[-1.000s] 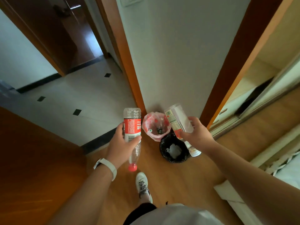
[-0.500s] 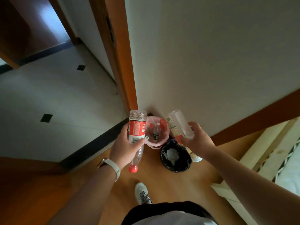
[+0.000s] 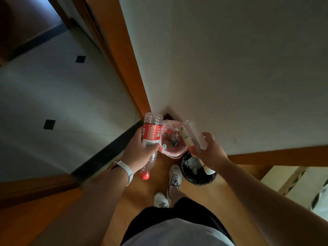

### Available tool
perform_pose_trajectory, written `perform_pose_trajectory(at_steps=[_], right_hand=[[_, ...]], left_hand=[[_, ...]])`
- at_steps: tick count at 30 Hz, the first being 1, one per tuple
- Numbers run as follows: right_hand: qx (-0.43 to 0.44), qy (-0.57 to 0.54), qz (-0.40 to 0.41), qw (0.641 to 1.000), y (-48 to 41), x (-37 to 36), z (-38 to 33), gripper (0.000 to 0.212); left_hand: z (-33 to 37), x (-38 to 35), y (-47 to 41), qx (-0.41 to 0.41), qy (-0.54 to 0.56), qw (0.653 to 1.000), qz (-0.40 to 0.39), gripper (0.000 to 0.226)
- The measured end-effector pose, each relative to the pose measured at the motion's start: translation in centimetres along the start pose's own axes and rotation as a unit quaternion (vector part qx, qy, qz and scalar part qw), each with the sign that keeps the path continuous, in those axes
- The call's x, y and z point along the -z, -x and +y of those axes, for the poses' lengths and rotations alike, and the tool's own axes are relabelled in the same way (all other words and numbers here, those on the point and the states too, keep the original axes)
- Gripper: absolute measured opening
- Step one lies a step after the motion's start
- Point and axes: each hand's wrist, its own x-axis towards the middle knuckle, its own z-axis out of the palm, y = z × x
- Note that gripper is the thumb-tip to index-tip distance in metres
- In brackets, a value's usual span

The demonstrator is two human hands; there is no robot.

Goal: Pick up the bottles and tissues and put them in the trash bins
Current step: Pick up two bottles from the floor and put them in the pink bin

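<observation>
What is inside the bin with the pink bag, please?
Inside the pink-lined bin a small bottle with a green label shows, plus a white-green cap. The held bottles cover the bin's sides.

Two held bottles (image 3: 151, 134) (image 3: 188, 137), two trash bins (image 3: 174, 152) (image 3: 197, 181), two shoes (image 3: 175, 175) (image 3: 161, 199).

Under you is an orange-brown wooden floor (image 3: 147, 190). Two bins stand on it at the far end, against the wall's foot: a bin lined with a pink bag (image 3: 174, 152) on the left, and just beside it, nearer and to the right, a bin lined with a black bag (image 3: 198, 181). Your two white sneakers (image 3: 174, 176) rest on the wood just near the bins. To the left, past a dark threshold strip (image 3: 106, 153), the floor turns to pale tile (image 3: 53, 96) with small black inset squares.
</observation>
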Motion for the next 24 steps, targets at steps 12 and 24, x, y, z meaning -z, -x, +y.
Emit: perform_pose_trajectory(at_steps=[12,24], right_hand=[[-0.05,-0.037,0.018,0.998,-9.4,-1.0,-0.2,0.071],[-0.184,-0.019,0.037,0.982,-18.7,-12.9,9.2,0.068]], left_hand=[[0.1,-2.7,-10.7,0.042,-0.014,0.999,-0.032,0.061],[-14.9,-11.8,-23.4,0.088,-0.076,0.976,-0.185,0.052]])
